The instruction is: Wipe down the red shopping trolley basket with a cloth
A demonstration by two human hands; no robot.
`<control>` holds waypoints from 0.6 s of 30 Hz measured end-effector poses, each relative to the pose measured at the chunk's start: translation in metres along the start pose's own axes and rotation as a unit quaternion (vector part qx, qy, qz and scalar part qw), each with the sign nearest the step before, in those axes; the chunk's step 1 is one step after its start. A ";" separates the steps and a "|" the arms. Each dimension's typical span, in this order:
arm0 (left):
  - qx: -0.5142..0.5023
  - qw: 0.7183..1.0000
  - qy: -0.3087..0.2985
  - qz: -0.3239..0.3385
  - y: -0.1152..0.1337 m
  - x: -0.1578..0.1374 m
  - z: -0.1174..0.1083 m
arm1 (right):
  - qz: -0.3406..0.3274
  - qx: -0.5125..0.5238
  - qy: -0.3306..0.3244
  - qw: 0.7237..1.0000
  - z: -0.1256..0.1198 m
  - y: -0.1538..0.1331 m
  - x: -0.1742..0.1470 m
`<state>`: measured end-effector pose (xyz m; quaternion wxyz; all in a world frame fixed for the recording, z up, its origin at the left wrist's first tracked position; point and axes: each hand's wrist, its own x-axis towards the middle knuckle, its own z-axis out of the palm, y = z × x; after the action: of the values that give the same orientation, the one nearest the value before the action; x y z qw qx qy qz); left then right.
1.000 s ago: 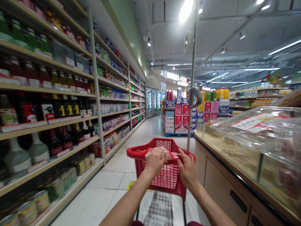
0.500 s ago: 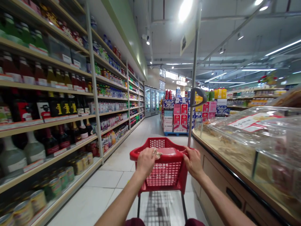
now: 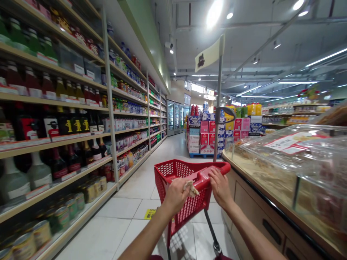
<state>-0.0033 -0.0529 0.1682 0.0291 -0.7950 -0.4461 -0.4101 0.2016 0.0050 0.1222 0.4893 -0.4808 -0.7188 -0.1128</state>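
Okay — left hand (image 3: 176, 196) closed on crumpled cloth (image 3: 192, 189) at handle (image 3: 202, 177) of red cart (image 3: 189, 213) — right hand (image 3: 221, 187) half-curled, holding same handle nearer its right end.

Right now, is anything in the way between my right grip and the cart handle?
Nothing visible: your right grip already touches the red handle. The crumpled beige wad is at your left grip.
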 end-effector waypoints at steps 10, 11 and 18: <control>-0.103 0.984 0.007 0.146 0.034 -0.001 0.048 | -0.004 0.116 0.028 0.993 -0.031 0.034 -0.016; -0.116 0.985 0.012 0.129 0.022 -0.003 0.050 | 0.018 0.114 0.034 0.993 -0.035 0.036 -0.015; -0.123 0.990 0.065 -0.034 0.000 -0.001 0.081 | 0.073 0.162 0.050 0.983 -0.038 0.022 -0.021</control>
<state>0.0474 -0.0203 0.1138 -0.0542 -0.7486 -0.4159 -0.5135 0.2429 -0.0198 0.1169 0.6026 -0.4399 -0.6656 0.0173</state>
